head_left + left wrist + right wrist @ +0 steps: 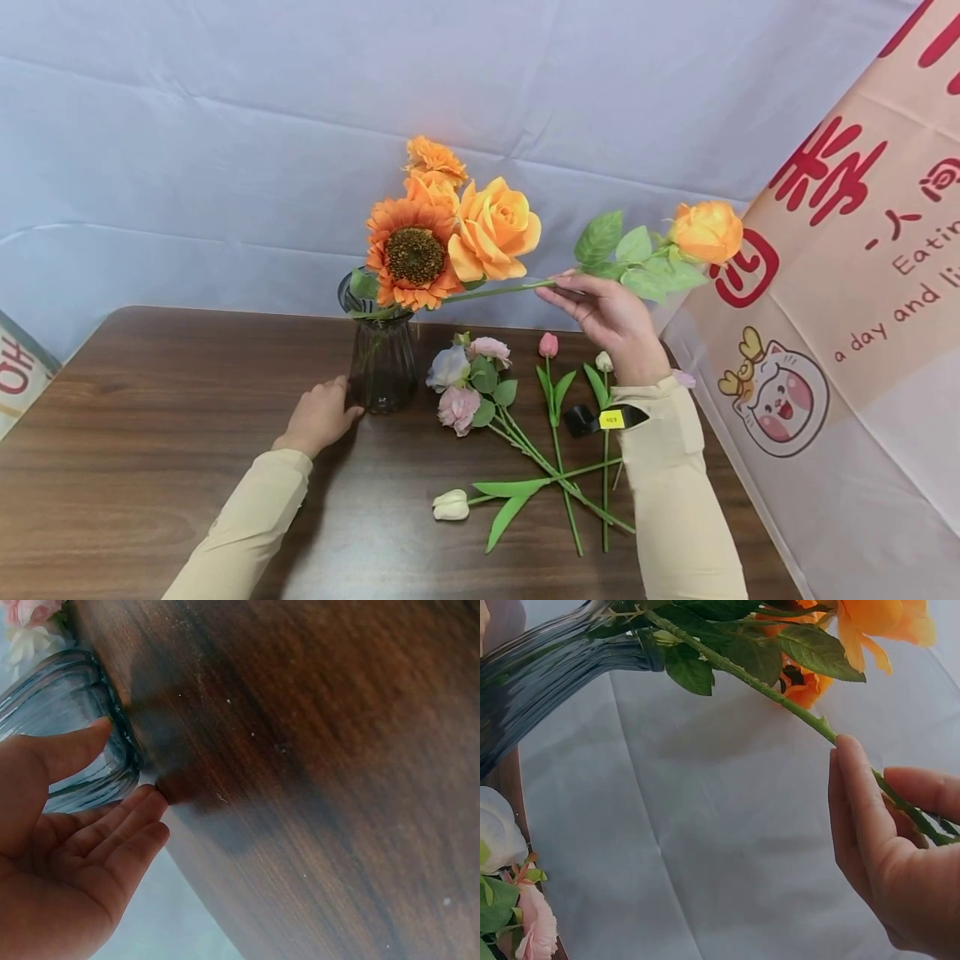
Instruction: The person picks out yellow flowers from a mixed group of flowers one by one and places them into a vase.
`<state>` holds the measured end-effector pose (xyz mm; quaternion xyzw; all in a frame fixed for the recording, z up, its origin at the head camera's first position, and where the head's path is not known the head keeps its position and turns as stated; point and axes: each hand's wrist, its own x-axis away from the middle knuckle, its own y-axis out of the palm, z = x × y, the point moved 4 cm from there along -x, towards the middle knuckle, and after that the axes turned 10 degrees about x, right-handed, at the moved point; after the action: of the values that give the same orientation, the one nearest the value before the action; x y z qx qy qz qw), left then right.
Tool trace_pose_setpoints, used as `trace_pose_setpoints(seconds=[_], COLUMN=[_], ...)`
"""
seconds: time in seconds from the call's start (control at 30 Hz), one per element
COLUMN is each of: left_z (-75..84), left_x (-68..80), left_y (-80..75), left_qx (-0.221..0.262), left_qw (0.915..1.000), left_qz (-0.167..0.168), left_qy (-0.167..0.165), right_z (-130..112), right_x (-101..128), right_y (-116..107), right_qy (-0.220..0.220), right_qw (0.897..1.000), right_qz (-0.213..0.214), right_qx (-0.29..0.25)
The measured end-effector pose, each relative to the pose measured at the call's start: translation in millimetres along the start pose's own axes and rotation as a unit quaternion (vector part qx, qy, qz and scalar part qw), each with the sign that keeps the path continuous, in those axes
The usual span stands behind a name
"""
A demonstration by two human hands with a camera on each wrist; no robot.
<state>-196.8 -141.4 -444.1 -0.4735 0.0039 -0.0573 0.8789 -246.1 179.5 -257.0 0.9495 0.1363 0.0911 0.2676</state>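
Note:
A dark ribbed glass vase (382, 367) stands on the table with an orange sunflower (414, 255), a large orange rose (497, 229) and other orange blooms in its mouth. My left hand (318, 417) is low at the vase's left side; in the left wrist view its thumb (79, 750) and fingers lie about the glass base. With fingers and thumb, my right hand (611, 312) pinches the green stem of another orange rose (707, 232). That stem slants leftward, its far end at the vase mouth in the right wrist view, while its bloom points right.
On the brown table (187, 400) right of the vase lie a pink and lilac bunch (459, 404), a pink tulip (548, 345) and white tulips (451, 505). A pale cloth (262, 150) hangs behind; a printed banner (847, 333) stands at the right.

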Motion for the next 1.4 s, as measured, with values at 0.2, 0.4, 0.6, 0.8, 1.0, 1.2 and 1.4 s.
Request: trace_pose_setpoints(seconds=[0.2, 0.4, 0.6, 0.8, 1.0, 1.2, 1.4], left_z=[0.6, 0.0, -1.8, -2.4, -1.5, -0.9, -1.0], left_x=[0.9, 0.3, -1.7, -2.5, -2.9, -2.7, -1.5], left_y=[-0.5, -0.5, -0.2, -0.2, -1.4, -2.5, -1.2], left_qx=[-0.001, 0.002, -0.001, -0.002, -0.002, -0.003, -0.003], left_qw=[1.0000, 1.0000, 0.9999, 0.9999, 0.9999, 0.9999, 1.0000], left_qz=[0.002, 0.000, 0.004, 0.003, 0.003, 0.001, -0.005], left_qy=[0.000, 0.003, 0.011, 0.014, 0.013, 0.011, 0.004], right_z=[1, -1, 0, 2, 1, 3, 6], right_x=[-1, -2, -2, -3, -4, -4, -5], right_y=[9, 18, 25, 29, 33, 37, 43], right_qy=[-0.014, -0.029, -0.030, -0.035, -0.040, -0.041, -0.046], right_qw=[0.999, 0.997, 0.995, 0.991, 0.989, 0.988, 0.986], right_qz=[-0.015, -0.019, -0.020, -0.022, -0.023, -0.018, -0.029], right_qx=[0.032, 0.074, 0.097, 0.125, 0.143, 0.151, 0.159])
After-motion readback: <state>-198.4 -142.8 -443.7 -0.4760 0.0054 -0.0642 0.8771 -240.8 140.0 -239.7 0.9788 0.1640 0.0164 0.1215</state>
